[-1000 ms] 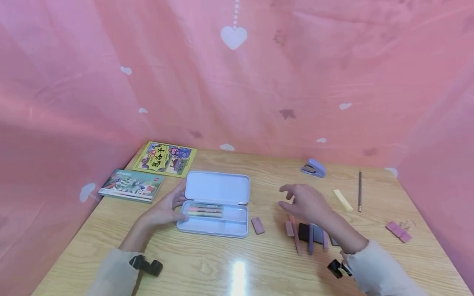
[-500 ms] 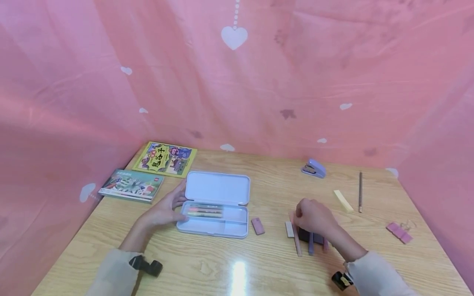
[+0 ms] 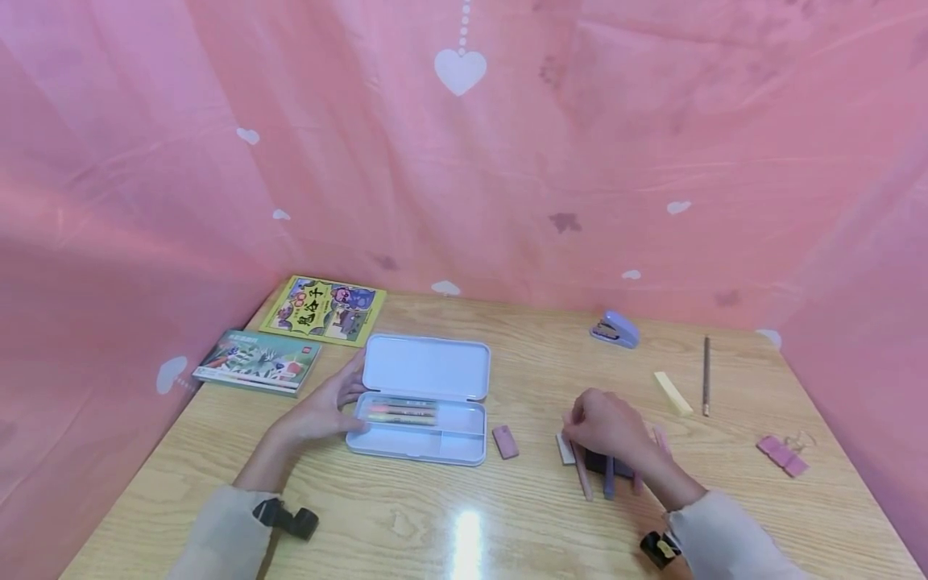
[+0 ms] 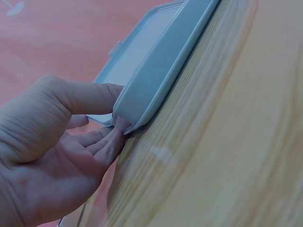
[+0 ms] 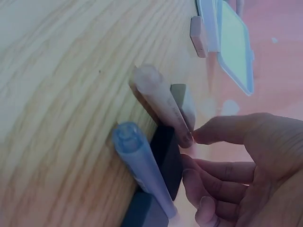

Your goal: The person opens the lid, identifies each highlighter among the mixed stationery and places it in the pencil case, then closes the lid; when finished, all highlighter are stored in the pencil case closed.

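My left hand [image 3: 319,415] holds the left end of an open pale-blue pencil case [image 3: 426,366], thumb on the rim of its tray and fingers at the hinge side. Several pens [image 3: 402,413] lie in the case's upper compartment. My right hand [image 3: 611,423] pinches the far end of a pink pen [image 3: 583,475] between thumb and index finger; in the right wrist view the pen [image 5: 158,97] slants over the table. Beside it are a white eraser [image 3: 565,451], a black block [image 5: 166,158] and a purple pen [image 3: 608,481]. The right hand partly hides this group.
A pink eraser [image 3: 505,442] lies right of the case. Two books [image 3: 257,362] stay at the left. Farther right are a purple stapler [image 3: 615,330], a yellow strip [image 3: 673,393], a pencil [image 3: 706,374] and a pink binder clip [image 3: 782,456].
My right hand has come down from above the pens, fingers closing, then shifted slightly left onto the pink pen's far end. The left hand and the pencil case have stayed still.
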Action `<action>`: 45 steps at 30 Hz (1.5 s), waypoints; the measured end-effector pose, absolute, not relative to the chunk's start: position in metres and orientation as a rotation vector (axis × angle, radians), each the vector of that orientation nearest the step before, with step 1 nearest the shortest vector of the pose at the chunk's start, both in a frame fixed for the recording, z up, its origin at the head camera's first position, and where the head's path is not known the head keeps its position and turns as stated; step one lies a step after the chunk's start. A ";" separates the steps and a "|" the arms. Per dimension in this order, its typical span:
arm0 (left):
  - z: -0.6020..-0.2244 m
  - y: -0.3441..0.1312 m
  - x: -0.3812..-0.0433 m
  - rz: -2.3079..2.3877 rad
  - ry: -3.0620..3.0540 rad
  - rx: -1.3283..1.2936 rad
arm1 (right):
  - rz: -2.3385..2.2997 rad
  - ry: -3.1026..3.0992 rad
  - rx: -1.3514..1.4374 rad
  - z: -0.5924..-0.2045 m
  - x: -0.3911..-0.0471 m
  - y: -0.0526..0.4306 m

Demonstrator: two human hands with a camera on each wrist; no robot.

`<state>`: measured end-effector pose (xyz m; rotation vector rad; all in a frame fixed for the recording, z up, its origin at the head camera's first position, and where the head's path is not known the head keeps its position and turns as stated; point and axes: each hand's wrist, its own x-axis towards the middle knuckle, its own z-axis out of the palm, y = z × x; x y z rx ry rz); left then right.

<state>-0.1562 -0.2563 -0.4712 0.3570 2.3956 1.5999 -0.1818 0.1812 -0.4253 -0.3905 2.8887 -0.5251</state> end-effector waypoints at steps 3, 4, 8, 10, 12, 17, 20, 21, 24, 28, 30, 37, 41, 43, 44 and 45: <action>-0.472 -0.257 -0.157 1.605 2.400 0.390 | -0.514 2.913 -0.357 -0.426 -0.183 0.179; -0.472 -0.257 -0.157 1.606 2.401 0.403 | -0.513 2.921 -0.354 -0.427 -0.183 0.179; -0.471 -0.257 -0.156 1.616 2.396 0.425 | -0.568 2.924 -0.364 -0.421 -0.185 0.181; -0.471 -0.257 -0.156 1.620 2.393 0.416 | -0.629 2.902 -0.371 -0.412 -0.185 0.184; -0.471 -0.256 -0.155 1.620 2.393 0.411 | -0.691 2.898 -0.412 -0.401 -0.187 0.186; -0.471 -0.256 -0.155 1.618 2.389 0.376 | -0.721 2.939 -0.570 -0.376 -0.193 0.189; -0.472 -0.256 -0.156 1.624 2.382 0.379 | -0.728 2.938 -0.672 -0.368 -0.197 0.184; -0.472 -0.256 -0.156 1.622 2.383 0.386 | -0.744 2.921 -0.707 -0.366 -0.199 0.180; -0.473 -0.256 -0.155 1.621 2.383 0.390 | -0.789 2.848 -0.812 -0.364 -0.203 0.163; -0.474 -0.255 -0.155 1.612 2.387 0.384 | -0.827 2.753 -0.939 -0.362 -0.208 0.129; -0.474 -0.254 -0.156 1.613 2.384 0.384 | -0.830 2.718 -1.037 -0.362 -0.210 0.109; -0.472 -0.252 -0.157 1.626 2.365 0.373 | -0.777 2.606 -1.297 -0.367 -0.211 0.034; -0.472 -0.252 -0.159 1.619 2.362 0.337 | -0.693 2.583 -1.313 -0.369 -0.209 0.000; -0.471 -0.253 -0.158 1.611 2.366 0.306 | -0.646 2.576 -1.312 -0.372 -0.209 -0.015; -0.471 -0.254 -0.157 1.605 2.370 0.297 | -0.625 2.577 -1.323 -0.374 -0.209 -0.021; -0.471 -0.255 -0.157 1.602 2.371 0.293 | -0.608 2.575 -1.330 -0.377 -0.208 -0.027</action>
